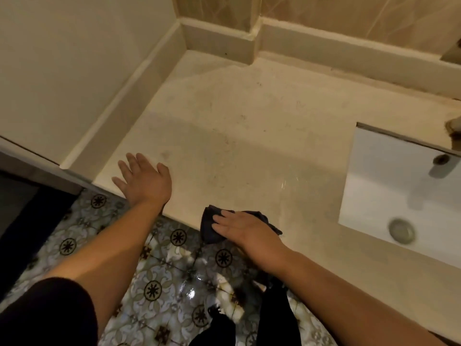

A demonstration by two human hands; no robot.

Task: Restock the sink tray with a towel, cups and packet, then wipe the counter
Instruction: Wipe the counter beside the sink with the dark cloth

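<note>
This is a bathroom, likely in a home or a guest room. A pale stone worktop [249,126] fills the middle of the frame, with a raised splash ledge [219,41] along its back and left edges. At the right edge a white rectangular sink [389,196] is sunk into it, showing a round metal drain [402,231] and an overflow hole [441,159]. Beige tiled wall [349,13] runs across the top, and glossy patterned floor tiles [154,278] lie at the lower left.
</note>
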